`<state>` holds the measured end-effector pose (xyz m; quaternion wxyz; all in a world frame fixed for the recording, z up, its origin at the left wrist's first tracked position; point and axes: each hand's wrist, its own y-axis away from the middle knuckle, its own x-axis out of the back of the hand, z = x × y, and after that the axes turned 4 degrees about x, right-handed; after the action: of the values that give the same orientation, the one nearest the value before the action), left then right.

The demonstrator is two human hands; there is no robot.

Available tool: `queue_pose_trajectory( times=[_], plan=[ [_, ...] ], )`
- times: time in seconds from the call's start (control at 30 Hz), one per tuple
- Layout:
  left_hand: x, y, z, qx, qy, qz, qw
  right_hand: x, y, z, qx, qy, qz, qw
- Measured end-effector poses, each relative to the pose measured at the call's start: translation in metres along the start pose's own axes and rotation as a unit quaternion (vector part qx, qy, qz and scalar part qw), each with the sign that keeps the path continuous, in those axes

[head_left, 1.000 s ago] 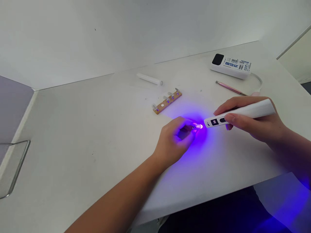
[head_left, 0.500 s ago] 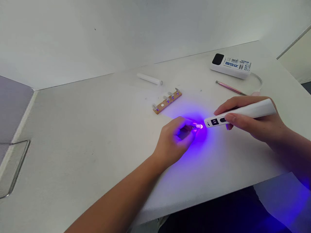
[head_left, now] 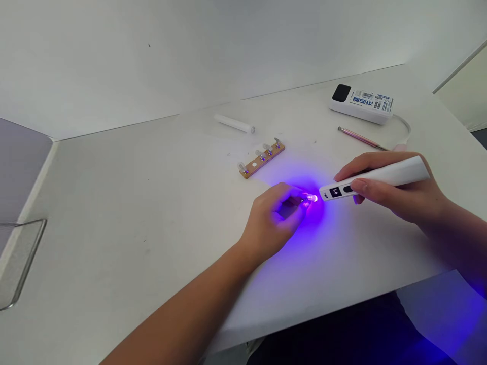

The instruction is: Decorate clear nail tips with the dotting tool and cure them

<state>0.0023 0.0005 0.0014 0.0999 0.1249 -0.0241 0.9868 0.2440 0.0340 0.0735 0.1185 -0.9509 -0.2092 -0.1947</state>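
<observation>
My left hand (head_left: 272,218) pinches a small false nail tip (head_left: 312,198) between thumb and fingertips; violet light makes it glow, and its base is mostly hidden by the fingers. In my right hand (head_left: 403,187) is a white handheld UV nail lamp (head_left: 384,176), its thumb resting by the dark button. The lamp's small display is lit, and its head is just right of the nail tip, slightly apart from it. Beyond my left hand lies a wooden nail display strip (head_left: 262,163) with several clear nail tips standing on it and one bare white spot.
A white tube (head_left: 234,123) lies behind the strip. At the back right are a white device with a black panel and printed label (head_left: 361,104), its cable (head_left: 407,126), and a pink dotting pen (head_left: 361,138). A metal-framed object (head_left: 28,263) sits at the left edge.
My right hand and the lamp have shifted very slightly, with the lamp head a touch nearer the nail tip. My left hand stays in place.
</observation>
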Motion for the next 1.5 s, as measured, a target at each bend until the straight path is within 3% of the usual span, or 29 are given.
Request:
queue_pose_trajectory(
  times=[0.8,1.5],
  plan=[
    [0.0008,0.0003,0.0013,0.014,-0.007,-0.011,1.0,-0.0017,-0.0016,-0.001,0.018,0.015,-0.005,1.0],
    [0.0011,-0.0012,0.0048,-0.019,-0.036,-0.012,0.999,-0.0032,-0.0016,0.0008,0.001,-0.009,-0.004,1.0]
  ],
)
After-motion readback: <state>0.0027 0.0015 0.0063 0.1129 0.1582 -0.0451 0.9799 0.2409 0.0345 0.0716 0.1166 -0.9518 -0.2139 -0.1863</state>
